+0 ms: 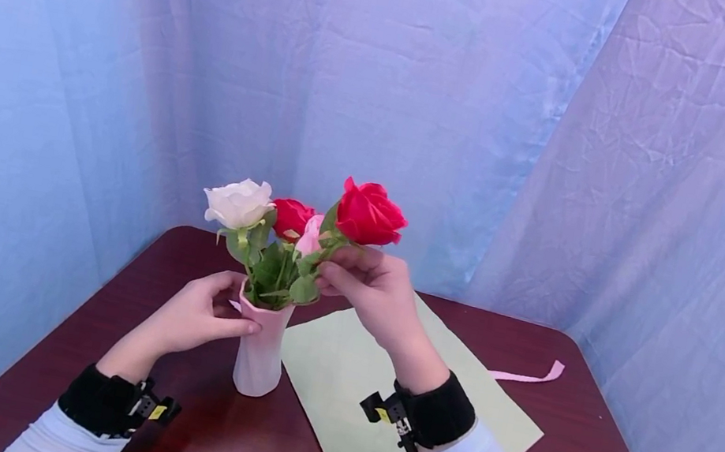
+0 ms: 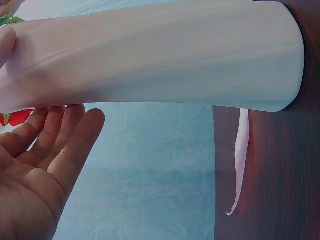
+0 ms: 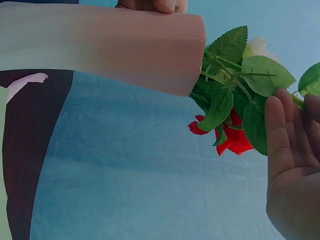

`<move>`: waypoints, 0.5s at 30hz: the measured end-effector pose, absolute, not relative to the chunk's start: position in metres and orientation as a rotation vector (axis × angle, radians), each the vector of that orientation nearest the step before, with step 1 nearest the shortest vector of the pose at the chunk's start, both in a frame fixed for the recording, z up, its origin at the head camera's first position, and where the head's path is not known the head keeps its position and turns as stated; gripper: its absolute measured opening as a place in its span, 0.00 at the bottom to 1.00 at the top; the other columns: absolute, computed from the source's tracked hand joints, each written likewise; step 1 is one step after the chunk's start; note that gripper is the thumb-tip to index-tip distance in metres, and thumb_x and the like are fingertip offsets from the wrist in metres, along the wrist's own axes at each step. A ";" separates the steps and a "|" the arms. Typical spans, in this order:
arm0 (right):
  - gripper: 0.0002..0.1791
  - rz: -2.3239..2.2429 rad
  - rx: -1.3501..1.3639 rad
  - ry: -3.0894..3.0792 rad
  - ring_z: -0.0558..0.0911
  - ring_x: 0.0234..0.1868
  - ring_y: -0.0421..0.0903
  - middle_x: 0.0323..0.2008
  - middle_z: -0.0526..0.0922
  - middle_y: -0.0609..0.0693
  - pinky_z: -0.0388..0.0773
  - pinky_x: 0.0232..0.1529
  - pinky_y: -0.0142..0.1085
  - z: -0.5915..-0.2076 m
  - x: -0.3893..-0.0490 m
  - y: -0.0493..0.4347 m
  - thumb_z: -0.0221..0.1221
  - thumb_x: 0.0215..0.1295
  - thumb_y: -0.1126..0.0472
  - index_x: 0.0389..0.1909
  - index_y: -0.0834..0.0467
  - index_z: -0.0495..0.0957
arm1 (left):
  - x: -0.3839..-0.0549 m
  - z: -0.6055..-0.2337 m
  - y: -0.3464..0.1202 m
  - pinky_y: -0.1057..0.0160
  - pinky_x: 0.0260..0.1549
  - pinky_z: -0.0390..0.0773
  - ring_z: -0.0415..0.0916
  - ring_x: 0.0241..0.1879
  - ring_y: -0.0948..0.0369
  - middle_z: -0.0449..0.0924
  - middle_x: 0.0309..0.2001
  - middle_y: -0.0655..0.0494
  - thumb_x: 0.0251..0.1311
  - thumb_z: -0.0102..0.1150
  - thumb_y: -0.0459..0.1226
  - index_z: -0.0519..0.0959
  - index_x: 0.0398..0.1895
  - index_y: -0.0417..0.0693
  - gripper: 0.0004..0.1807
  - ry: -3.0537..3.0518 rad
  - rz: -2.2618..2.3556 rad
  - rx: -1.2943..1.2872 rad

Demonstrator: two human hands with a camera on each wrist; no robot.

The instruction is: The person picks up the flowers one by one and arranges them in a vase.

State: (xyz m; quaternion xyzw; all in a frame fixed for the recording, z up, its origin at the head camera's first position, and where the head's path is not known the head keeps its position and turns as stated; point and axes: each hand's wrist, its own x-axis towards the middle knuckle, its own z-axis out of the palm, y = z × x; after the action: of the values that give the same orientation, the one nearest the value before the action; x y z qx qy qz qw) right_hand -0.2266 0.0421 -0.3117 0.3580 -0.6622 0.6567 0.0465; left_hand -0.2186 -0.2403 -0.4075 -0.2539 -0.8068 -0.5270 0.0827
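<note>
A pink-and-white vase (image 1: 259,361) stands upright on the table, holding several roses with green leaves. My left hand (image 1: 192,314) grips it near the rim, thumb on the near side; in the left wrist view its fingertips (image 2: 75,111) touch the vase wall. Above the rim on the right, my right hand (image 1: 379,297) pinches the stem of a red rose (image 1: 371,215) just below the bloom. This stem leans right; leaves hide its lower end. A white rose (image 1: 239,204) leans left, with another red rose (image 1: 292,218) and a pink rose (image 1: 310,236) between.
A pale green sheet (image 1: 336,382) lies on the dark red-brown table (image 1: 217,450), right of the vase and beneath my right arm. One pink ribbon (image 1: 527,378) sticks out past its right edge. Blue-lilac curtains (image 1: 386,86) hang behind and at both sides.
</note>
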 end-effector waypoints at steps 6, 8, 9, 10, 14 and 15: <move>0.07 1.915 1.047 -2.111 0.88 0.32 0.56 0.34 0.88 0.58 0.86 0.38 0.48 -0.311 -0.230 0.033 0.67 0.65 0.69 0.41 0.68 0.84 | -0.219 -0.407 -0.240 0.62 0.39 0.85 0.83 0.42 0.58 0.81 0.47 0.49 0.52 0.79 0.35 0.75 0.57 0.37 0.31 -2.404 -1.583 -0.760; 0.06 1.874 1.038 -2.139 0.87 0.29 0.56 0.31 0.87 0.56 0.87 0.34 0.48 -0.310 -0.231 0.031 0.67 0.66 0.67 0.41 0.66 0.84 | -0.220 -0.408 -0.240 0.62 0.39 0.85 0.83 0.42 0.58 0.81 0.47 0.49 0.52 0.79 0.36 0.75 0.57 0.37 0.30 -2.405 -1.587 -0.758; 0.06 1.853 1.038 -2.150 0.86 0.28 0.56 0.29 0.87 0.56 0.86 0.33 0.47 -0.310 -0.231 0.030 0.67 0.66 0.66 0.41 0.65 0.85 | -0.220 -0.408 -0.240 0.62 0.39 0.85 0.83 0.42 0.58 0.81 0.47 0.49 0.52 0.79 0.36 0.75 0.56 0.37 0.30 -2.406 -1.587 -0.757; 0.07 1.835 1.033 -2.161 0.86 0.26 0.56 0.28 0.87 0.55 0.86 0.31 0.47 -0.309 -0.232 0.029 0.67 0.66 0.65 0.41 0.65 0.85 | -0.220 -0.408 -0.241 0.62 0.39 0.85 0.83 0.42 0.57 0.81 0.47 0.49 0.52 0.79 0.36 0.75 0.56 0.38 0.30 -2.406 -1.589 -0.757; 0.07 1.763 1.027 -2.192 0.83 0.22 0.55 0.24 0.85 0.53 0.84 0.26 0.46 -0.306 -0.234 0.027 0.67 0.66 0.64 0.41 0.63 0.86 | -0.221 -0.409 -0.241 0.62 0.38 0.85 0.83 0.42 0.55 0.81 0.46 0.49 0.52 0.79 0.37 0.76 0.56 0.38 0.30 -2.411 -1.589 -0.758; 0.07 1.751 1.030 -2.195 0.83 0.21 0.55 0.23 0.85 0.53 0.84 0.25 0.46 -0.305 -0.234 0.026 0.67 0.66 0.64 0.41 0.63 0.86 | -0.222 -0.409 -0.240 0.62 0.38 0.85 0.83 0.42 0.55 0.81 0.46 0.49 0.52 0.79 0.37 0.76 0.56 0.39 0.30 -2.411 -1.589 -0.759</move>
State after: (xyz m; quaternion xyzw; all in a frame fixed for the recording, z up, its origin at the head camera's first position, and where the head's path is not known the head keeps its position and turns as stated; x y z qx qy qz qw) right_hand -0.2339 0.0259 -0.3054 0.3435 -0.7318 0.5838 0.0752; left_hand -0.2215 -0.2405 -0.4091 -0.2535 -0.8051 -0.5305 0.0779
